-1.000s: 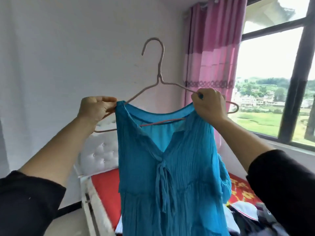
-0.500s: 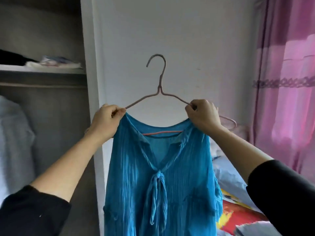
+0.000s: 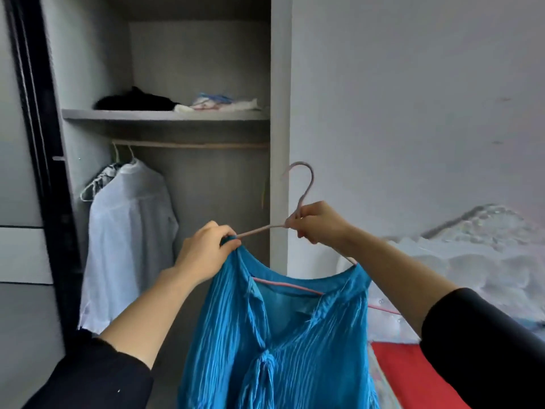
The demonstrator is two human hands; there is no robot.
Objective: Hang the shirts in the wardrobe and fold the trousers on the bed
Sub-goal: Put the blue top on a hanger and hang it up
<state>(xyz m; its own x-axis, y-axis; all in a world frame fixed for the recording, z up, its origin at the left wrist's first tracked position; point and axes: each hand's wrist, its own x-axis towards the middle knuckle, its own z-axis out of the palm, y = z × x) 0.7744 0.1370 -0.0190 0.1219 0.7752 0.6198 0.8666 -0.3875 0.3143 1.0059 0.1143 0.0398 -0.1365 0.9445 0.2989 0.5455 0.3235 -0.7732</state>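
A crinkled blue shirt [image 3: 283,346] hangs on a thin pink wire hanger [image 3: 305,187], held in front of the open wardrobe [image 3: 278,113]. My left hand [image 3: 206,252] pinches the shirt's left shoulder where it meets the hanger's arm. My right hand [image 3: 318,222] grips the hanger's neck just below the hook, which points up and left near the wardrobe's right side panel. The hanger tilts down to the right. The wooden rail [image 3: 191,144] runs above and left of the hook.
A white shirt [image 3: 129,240] and another garment hang at the rail's left end. The shelf [image 3: 165,115] above holds a black item and folded cloth. A dark door frame [image 3: 44,172] stands at left. The bed's red sheet [image 3: 413,376] and white headboard [image 3: 472,261] lie at right.
The view has swung left from the window and bed to the wardrobe. My right hand slid from the hanger's right arm up to its neck, and the hanger now tilts.
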